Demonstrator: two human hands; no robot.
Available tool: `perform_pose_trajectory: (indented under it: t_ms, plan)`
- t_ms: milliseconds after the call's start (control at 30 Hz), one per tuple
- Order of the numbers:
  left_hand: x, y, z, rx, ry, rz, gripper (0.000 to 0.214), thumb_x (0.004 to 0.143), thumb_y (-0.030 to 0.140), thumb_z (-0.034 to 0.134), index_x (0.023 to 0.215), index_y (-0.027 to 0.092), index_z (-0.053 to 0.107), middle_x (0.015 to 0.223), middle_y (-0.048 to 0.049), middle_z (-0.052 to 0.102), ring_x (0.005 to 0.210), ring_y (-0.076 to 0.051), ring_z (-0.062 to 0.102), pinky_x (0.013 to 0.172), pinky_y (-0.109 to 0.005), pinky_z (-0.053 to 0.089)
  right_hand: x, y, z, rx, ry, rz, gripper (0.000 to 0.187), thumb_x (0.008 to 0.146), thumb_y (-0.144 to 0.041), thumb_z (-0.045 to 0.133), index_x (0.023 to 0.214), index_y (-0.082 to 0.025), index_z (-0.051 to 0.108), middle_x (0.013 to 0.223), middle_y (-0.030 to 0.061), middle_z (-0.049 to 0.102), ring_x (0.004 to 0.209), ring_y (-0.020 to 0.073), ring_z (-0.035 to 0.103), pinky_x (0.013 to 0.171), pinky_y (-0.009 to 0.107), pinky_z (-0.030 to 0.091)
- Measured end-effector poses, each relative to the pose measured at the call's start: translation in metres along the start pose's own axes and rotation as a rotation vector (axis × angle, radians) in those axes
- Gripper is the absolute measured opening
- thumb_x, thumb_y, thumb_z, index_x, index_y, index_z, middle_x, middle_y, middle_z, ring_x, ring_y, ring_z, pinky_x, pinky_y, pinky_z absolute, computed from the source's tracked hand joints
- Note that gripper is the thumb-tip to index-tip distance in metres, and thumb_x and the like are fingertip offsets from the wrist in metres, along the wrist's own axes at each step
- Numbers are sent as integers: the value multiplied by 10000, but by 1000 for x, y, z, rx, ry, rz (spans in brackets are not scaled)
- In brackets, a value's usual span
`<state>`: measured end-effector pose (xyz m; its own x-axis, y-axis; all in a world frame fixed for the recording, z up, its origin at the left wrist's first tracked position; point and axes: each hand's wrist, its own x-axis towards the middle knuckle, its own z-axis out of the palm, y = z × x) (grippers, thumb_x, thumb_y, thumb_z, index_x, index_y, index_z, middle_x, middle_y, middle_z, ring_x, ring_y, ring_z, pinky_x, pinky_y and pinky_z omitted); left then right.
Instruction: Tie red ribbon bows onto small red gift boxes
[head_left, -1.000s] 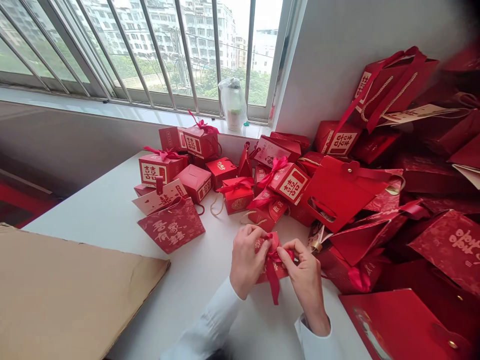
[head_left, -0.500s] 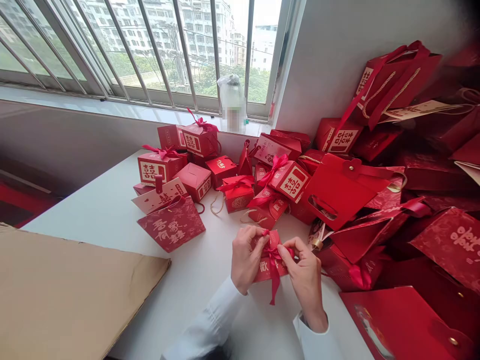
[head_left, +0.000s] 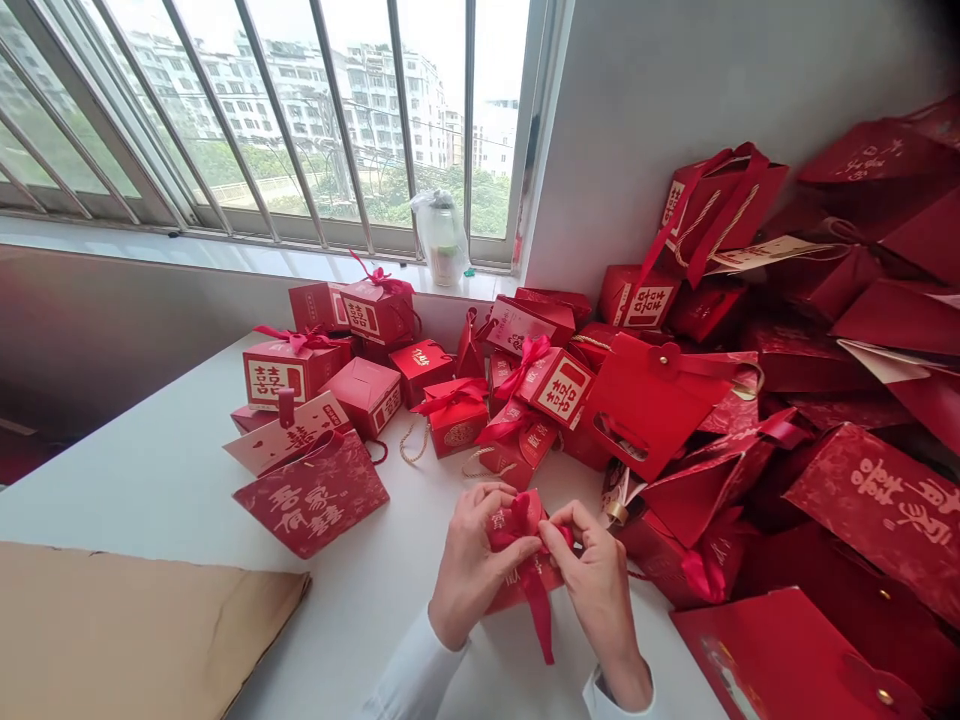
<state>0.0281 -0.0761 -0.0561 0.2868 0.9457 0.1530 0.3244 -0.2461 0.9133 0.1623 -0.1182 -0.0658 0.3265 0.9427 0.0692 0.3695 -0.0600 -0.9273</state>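
My left hand (head_left: 474,570) and my right hand (head_left: 596,585) hold a small red gift box (head_left: 529,590) between them, just above the white table (head_left: 165,490). The fingers of both hands pinch a red satin ribbon (head_left: 517,525) bunched on top of the box. One ribbon tail (head_left: 541,625) hangs down past the box's lower edge. My fingertips nearly meet over the bow, which hides most of the knot.
Finished red boxes with ribbons, gold cords and double-happiness labels stand in a cluster (head_left: 450,410) beyond my hands. Large red paper bags (head_left: 780,400) heap up on the right against the wall. A brown cardboard sheet (head_left: 135,640) lies at the near left. A window with bars is behind.
My view has swung so everything sits further left. The ribbon is now bunched higher on the box, and my fingers have closed in on it, covering the box's front.
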Motion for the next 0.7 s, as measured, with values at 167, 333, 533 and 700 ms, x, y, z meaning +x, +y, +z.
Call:
perform_pose_trajectory:
  t_ms: [167,333,533,700]
  plan:
    - [1,-1,-7,-30,-75,-24,160,695,144,676,832,221,646,1109,-56,577,1069,-236,518,940,-379,422,2,0,2,36,-24,24,257,827,-403,535,674,-199,508,540,-58,453,487,100,407,481,185,342]
    - [3,2,-12,-41,-134,-23,149,705,189,686,847,228,661,1126,-60,574,1080,-243,520,943,-367,429,4,3,5,36,-19,2,261,827,-395,534,666,-190,522,581,-40,503,527,108,453,513,184,370]
    - [4,0,-9,-33,-95,-35,83,772,273,636,834,224,661,1108,-69,579,1071,-243,530,935,-376,435,7,6,8,41,11,-26,254,825,-378,547,660,-185,526,573,-45,501,529,102,456,521,176,369]
    - [5,-4,-8,-37,-69,-17,89,726,191,657,809,222,664,1094,-66,589,1064,-249,535,931,-380,439,8,8,10,101,-11,-3,252,831,-383,542,674,-186,523,549,-52,479,481,94,438,473,178,348]
